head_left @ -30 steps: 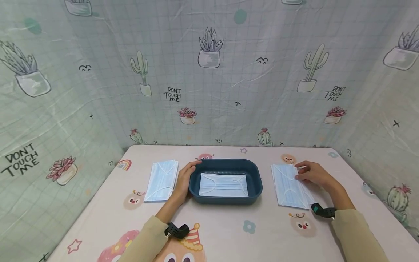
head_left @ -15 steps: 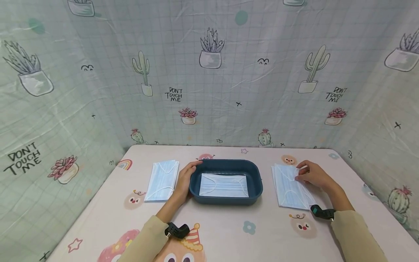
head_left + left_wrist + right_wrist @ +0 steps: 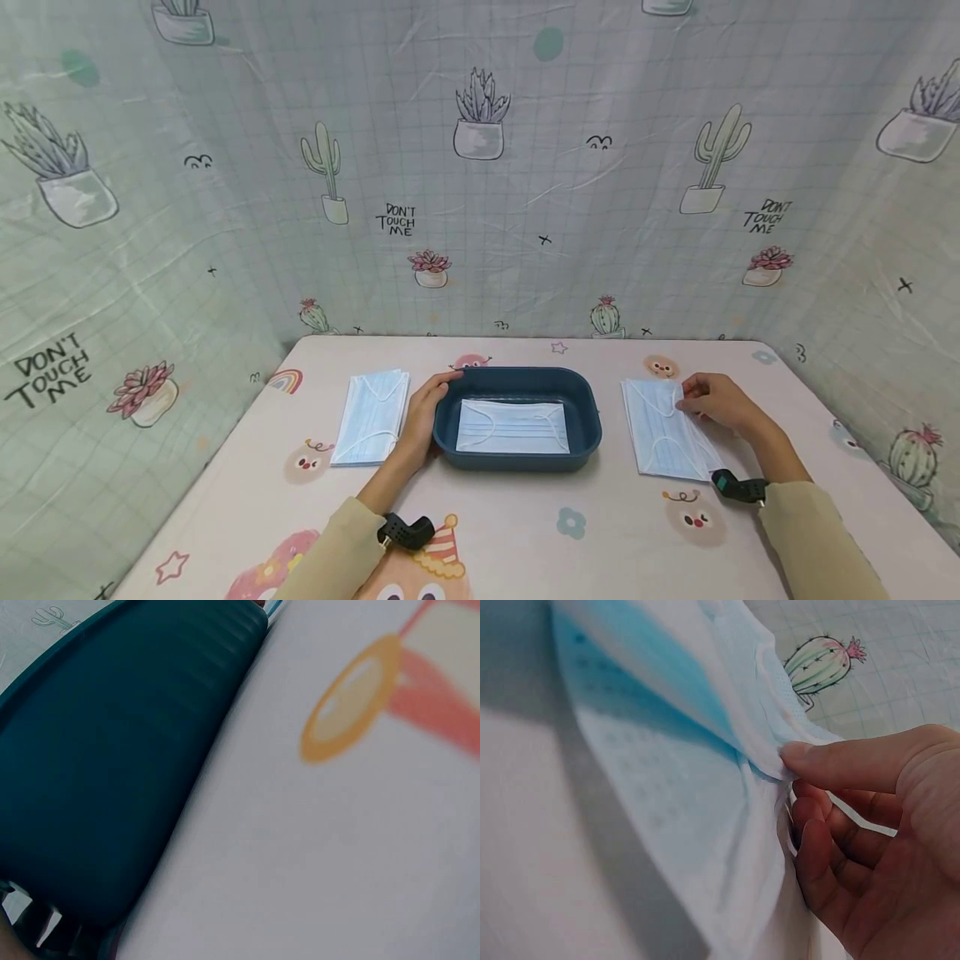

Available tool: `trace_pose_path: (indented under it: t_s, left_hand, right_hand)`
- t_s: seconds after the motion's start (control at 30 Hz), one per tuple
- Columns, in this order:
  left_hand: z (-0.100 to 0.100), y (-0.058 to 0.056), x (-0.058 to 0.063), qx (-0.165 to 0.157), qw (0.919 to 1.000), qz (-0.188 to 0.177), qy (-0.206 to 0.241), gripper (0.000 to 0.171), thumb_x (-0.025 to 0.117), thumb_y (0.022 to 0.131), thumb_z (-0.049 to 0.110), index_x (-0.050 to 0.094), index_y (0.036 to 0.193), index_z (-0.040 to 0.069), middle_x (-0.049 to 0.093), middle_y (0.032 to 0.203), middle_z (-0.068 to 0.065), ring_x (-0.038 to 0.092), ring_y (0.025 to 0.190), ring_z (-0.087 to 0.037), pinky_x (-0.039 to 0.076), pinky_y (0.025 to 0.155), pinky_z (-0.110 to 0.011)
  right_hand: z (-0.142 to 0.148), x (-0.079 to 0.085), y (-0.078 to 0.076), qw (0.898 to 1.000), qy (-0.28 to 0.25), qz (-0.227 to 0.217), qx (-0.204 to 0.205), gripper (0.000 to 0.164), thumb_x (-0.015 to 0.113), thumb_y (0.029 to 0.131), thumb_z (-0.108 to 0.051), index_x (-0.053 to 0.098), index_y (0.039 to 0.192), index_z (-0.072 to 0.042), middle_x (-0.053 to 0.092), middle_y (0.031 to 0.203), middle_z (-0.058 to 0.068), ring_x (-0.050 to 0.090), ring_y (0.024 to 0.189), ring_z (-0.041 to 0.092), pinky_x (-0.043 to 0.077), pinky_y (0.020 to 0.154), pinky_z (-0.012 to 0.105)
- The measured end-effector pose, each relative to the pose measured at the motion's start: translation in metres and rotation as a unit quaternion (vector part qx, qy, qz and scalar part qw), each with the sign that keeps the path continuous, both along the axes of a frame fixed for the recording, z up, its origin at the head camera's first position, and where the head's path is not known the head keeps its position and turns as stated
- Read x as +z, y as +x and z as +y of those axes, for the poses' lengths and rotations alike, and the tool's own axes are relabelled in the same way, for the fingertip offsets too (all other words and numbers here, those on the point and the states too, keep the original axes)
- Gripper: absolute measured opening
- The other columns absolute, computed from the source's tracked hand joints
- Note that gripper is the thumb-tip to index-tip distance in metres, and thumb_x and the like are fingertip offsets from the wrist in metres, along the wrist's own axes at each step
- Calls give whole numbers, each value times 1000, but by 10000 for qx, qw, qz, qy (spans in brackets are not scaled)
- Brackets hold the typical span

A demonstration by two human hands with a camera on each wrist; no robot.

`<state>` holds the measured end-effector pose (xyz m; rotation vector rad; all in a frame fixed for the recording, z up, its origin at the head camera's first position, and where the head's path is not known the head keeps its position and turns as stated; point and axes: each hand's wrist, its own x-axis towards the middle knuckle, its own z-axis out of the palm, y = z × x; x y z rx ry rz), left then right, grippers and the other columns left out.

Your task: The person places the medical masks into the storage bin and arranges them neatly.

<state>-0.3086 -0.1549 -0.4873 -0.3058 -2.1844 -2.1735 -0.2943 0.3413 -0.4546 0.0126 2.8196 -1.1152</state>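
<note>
Several light blue face masks [image 3: 663, 433] lie as a slightly fanned pile on the right. My right hand [image 3: 716, 402] is at the pile's far right edge. In the right wrist view, thumb and fingers of my right hand [image 3: 870, 825] pinch the border of a face mask [image 3: 667, 802], whose layers stand apart. A dark blue rectangular basin [image 3: 517, 460] sits in the middle with a face mask [image 3: 513, 427] flat inside it. My left hand [image 3: 423, 417] holds the basin's left end, fingers reaching over its far corner. The basin's long wall [image 3: 135, 750] fills much of the left wrist view.
Another pile of face masks [image 3: 371, 417] lies to the left of the basin, partly behind the left hand. A pale cartoon-printed cloth [image 3: 517, 533] covers the table. A curtain with cactus prints [image 3: 495, 200] hangs behind and at both sides.
My right thumb and fingers have drawn closer together on the edge of the mask pile, whose near corner has shifted slightly right. The left hand and the basin have stayed in place.
</note>
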Motion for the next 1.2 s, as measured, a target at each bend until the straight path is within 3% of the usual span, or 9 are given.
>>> trace_pose_path:
  t_s: [0.23, 0.5, 0.63, 0.83, 1.2]
  left_hand:
    - [0, 3, -5, -1, 9999, -94, 83, 40, 37, 110, 18, 65, 137, 10, 56, 152, -9, 41, 150, -27, 23, 129, -49]
    - [0, 4, -8, 17, 9998, -167, 118, 39, 38, 109, 19, 65, 138, 11, 57, 152, -8, 40, 151, -25, 23, 128, -48]
    - [0, 3, -7, 3, 9999, -139, 101, 39, 39, 110, 20, 65, 137, 11, 57, 152, -7, 40, 151, -25, 24, 128, -47]
    - [0, 2, -4, -23, 10000, -11, 74, 39, 38, 110, 18, 64, 137, 10, 56, 152, -9, 40, 151, -25, 21, 129, -49]
    - [1, 3, 1, 14, 10000, 24, -51, 40, 36, 110, 18, 65, 137, 10, 55, 153, -8, 41, 150, -27, 21, 129, -50]
  right_hand:
    - [0, 0, 0, 9999, -105, 42, -116, 26, 60, 102, -16, 55, 116, 5, 60, 93, 9, 56, 84, 21, 49, 67, 28]
    - [3, 0, -1, 9991, -301, 11, -282, 38, 58, 104, -20, 46, 129, 6, 67, 101, 15, 57, 85, 21, 50, 69, 29]
    - [5, 2, 0, 9987, -419, 54, -293, 32, 59, 102, -17, 44, 122, 3, 65, 95, 12, 57, 84, 20, 49, 67, 29]
    - [4, 4, 1, 9984, -435, 175, -319, 25, 62, 102, -16, 50, 114, 2, 65, 93, 9, 57, 84, 20, 50, 67, 27]
    - [4, 1, 0, 9985, -357, 285, -303, 37, 67, 97, -14, 61, 128, 5, 64, 115, 20, 58, 93, 24, 53, 68, 24]
